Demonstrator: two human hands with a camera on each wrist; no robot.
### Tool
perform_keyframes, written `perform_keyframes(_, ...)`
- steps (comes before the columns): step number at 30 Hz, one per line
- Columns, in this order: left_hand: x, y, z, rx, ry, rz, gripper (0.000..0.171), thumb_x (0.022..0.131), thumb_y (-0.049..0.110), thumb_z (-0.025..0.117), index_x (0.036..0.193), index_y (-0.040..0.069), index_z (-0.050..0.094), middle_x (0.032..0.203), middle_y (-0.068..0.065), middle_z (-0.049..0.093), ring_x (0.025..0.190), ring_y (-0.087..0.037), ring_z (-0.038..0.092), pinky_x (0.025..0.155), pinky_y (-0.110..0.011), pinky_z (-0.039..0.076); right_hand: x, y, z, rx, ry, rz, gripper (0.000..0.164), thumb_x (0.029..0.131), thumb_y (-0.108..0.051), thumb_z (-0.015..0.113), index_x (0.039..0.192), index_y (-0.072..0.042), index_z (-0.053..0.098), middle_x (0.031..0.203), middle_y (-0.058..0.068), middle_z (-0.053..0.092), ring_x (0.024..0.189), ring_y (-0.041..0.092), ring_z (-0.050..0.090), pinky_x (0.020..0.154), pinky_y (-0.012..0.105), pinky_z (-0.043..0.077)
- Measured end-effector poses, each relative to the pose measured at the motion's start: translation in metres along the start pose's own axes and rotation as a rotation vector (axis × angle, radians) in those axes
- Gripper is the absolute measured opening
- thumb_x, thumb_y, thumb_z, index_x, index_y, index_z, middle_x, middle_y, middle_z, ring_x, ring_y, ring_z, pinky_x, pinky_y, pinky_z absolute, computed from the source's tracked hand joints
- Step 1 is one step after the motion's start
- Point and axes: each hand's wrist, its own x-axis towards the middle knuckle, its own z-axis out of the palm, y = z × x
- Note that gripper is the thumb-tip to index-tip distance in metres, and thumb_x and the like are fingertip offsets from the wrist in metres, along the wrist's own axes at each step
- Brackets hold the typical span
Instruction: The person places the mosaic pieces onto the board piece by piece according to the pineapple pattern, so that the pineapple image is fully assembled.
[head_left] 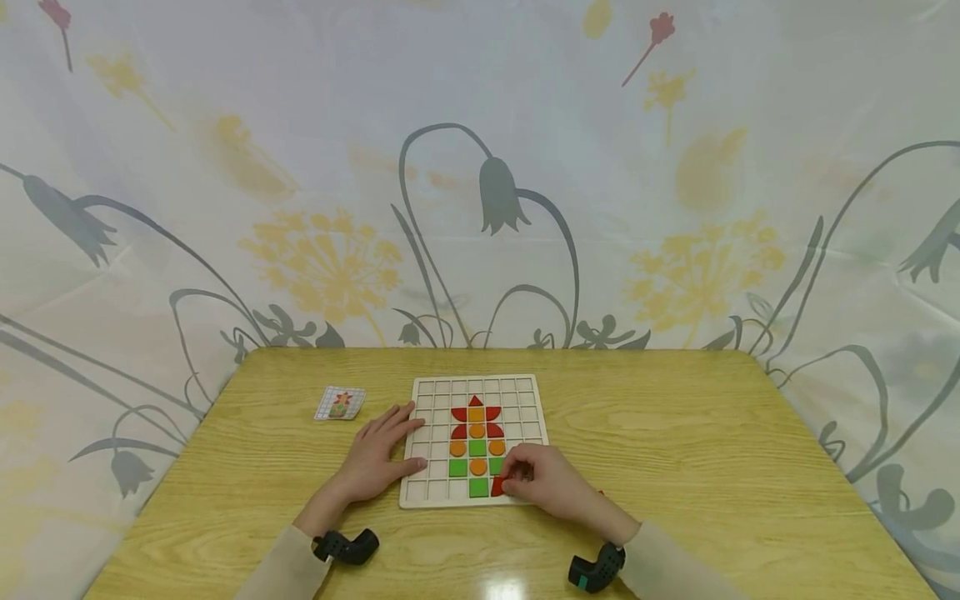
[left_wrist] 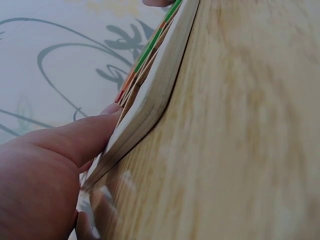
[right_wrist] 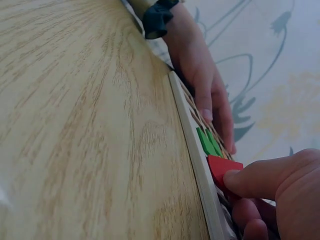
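Observation:
A white wooden grid board (head_left: 509, 403) lies on the table, bearing orange, green and red shape tiles in several of its squares. My left hand (head_left: 378, 457) rests along the board's left edge, fingers spread and fairly straight, thumb on the rim. With thumb and fingers, my right hand (head_left: 551, 483) pinches a red tile (right_wrist: 222, 169) at the lower part of the grid. That tile is tilted in the right wrist view, beside a green square tile (head_left: 478, 487). The fingertips behind it are partly hidden.
A small picture card (head_left: 340, 403) with a coloured pattern lies left of the board. A bit of something red (head_left: 601, 493) shows beside my right forearm, mostly hidden. The wooden table (head_left: 675, 433) ends at a flower-printed cloth backdrop (head_left: 480, 275).

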Motion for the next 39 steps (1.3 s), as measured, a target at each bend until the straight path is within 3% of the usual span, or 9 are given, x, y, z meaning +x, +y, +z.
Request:
perform_keyframes(4,-0.0001,0.0007,-0.0007,-0.008,-0.001,-0.001,0.063,0.093,0.043,0.068,0.146,0.013,0.052,0.162,-0.009,0.028,0.149,-0.036,0.018,0.111,-0.066,0.014,0.0003,-0.0009,0.0010,-0.011,0.006,0.006,0.004,0.091,-0.013,0.073,0.091,-0.014,0.069,0.081,-0.008,0.059,0.071,0.008,0.054,0.063,0.024,0.047)
perform_keyframes(13,0.0001,0.0011,-0.0006,-0.012,0.001,0.002,0.064,0.093,0.043,0.068,0.147,0.012,0.052,0.162,-0.009,0.028,0.149,-0.036,0.018,0.111,-0.066,0.014,0.0021,-0.0013,0.0035,-0.076,0.055,-0.071,0.008,0.087,-0.008,0.074,0.087,-0.016,0.072,0.079,-0.009,0.054,0.069,0.004,0.051,0.061,0.023,0.046)
perform_keyframes(33,0.0009,-0.0010,0.0006,-0.010,-0.004,-0.014,0.064,0.094,0.043,0.068,0.147,0.013,0.051,0.162,-0.008,0.027,0.150,-0.036,0.016,0.112,-0.064,0.013,0.0047,-0.0036,0.0013,-0.109,0.040,-0.087,0.009,0.088,-0.007,0.074,0.091,-0.016,0.075,0.078,-0.011,0.055,0.068,0.004,0.050,0.060,0.023,0.044)
perform_keyframes(39,0.0011,0.0006,-0.0003,-0.018,-0.008,-0.017,0.064,0.093,0.043,0.068,0.147,0.013,0.051,0.162,-0.008,0.027,0.150,-0.035,0.016,0.112,-0.064,0.012,0.0030,0.0006,-0.0027,-0.019,0.044,-0.090,0.008,0.091,-0.008,0.072,0.095,-0.014,0.075,0.084,-0.008,0.061,0.072,0.006,0.054,0.063,0.023,0.047)
